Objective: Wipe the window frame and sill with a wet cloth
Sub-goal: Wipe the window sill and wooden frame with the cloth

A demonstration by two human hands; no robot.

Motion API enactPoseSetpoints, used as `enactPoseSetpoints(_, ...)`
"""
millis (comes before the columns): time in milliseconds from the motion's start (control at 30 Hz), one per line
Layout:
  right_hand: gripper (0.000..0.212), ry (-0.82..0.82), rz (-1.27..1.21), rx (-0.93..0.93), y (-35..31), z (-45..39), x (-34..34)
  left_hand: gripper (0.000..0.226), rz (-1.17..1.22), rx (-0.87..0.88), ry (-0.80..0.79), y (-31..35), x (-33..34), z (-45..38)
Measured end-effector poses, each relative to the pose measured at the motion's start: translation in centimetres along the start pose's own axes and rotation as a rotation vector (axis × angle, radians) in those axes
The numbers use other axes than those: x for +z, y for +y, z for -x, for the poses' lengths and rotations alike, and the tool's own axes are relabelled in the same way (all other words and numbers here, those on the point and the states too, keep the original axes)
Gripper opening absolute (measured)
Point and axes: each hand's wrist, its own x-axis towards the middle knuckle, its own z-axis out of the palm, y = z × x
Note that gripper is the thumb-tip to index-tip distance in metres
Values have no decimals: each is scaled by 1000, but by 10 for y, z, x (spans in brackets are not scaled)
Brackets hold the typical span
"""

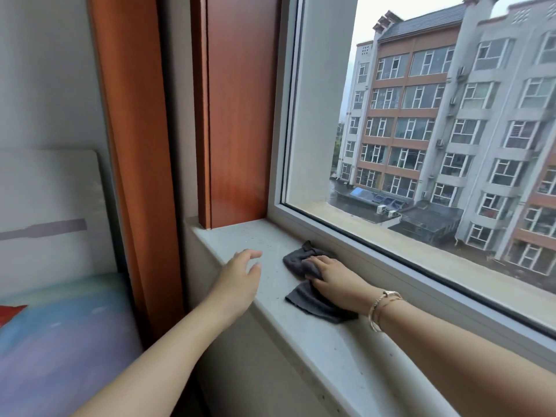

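The right hand (pixel 334 273) presses the crumpled dark grey cloth (pixel 304 291) flat-fingered onto the pale speckled stone sill (pixel 304 341), near the white window frame (pixel 391 263). The left hand (pixel 240 273) hovers open, holding nothing. The cloth's loose near corner could bunch, leaving streaks.

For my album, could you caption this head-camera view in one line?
Right hand presses a dark grey cloth flat on the pale speckled stone sill beside the white window frame; left hand hovers open.

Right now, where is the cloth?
In the head view, the dark grey cloth lies on the sill under the right hand, close to the window frame, right of the left hand.
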Motion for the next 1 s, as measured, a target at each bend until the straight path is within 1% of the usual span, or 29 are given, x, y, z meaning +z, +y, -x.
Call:
enactPoseSetpoints(67,31,26,-174,10,-1,19,-11,35,40,41,-44,17,13,1)
enactPoseSetpoints(100,26,40,-336,44,-5,28,-20,36,57,58,-60,25,17,2)
enactPoseSetpoints(200,20,58,-1037,204,-25,53,-52,43,144,81,-106,41,21,6)
enactPoseSetpoints(233,22,54,-1216,257,-30,58,-62,48,193,78,-118,46,21,8)
enactPoseSetpoints(333,37,110,-1488,375,-40,65,-85,65,382,8,-189,60,19,15)
enactPoseSetpoints(367,41,123,-1544,382,-43,67,-91,66,445,-9,-221,66,18,16)
enactPoseSetpoints(400,46,125,-1588,377,-46,67,-96,61,506,-14,-256,72,17,18)
enactPoseSetpoints(467,52,116,-1606,356,-47,69,-105,47,647,-20,-315,84,18,16)
enactPoseSetpoints(500,51,114,-1574,342,-47,70,-110,44,719,-24,-330,90,21,14)
enactPoseSetpoints(567,42,159,-1455,337,-46,75,-120,35,797,-9,-332,103,25,10)
enactPoseSetpoints(633,30,250,-1346,348,-39,83,-136,26,805,30,-330,120,34,4)
enactPoseSetpoints(700,25,304,-1294,380,-33,97,-150,19,814,63,-347,135,45,3)
enactPoseSetpoints(767,26,352,-1295,425,-23,116,-161,18,839,102,-381,152,62,5)
enactPoseSetpoints(833,34,392,-1287,458,-14,141,-167,19,860,151,-411,168,89,12)
enactPoseSetpoints(867,35,399,-1283,464,-11,153,-167,20,877,166,-408,174,99,17)
enactPoseSetpoints(933,25,459,-1274,482,-4,183,-164,20,933,173,-451,187,123,32)
enactPoseSetpoints(1000,24,518,-1294,515,1,220,-161,20,969,188,-523,200,146,55)
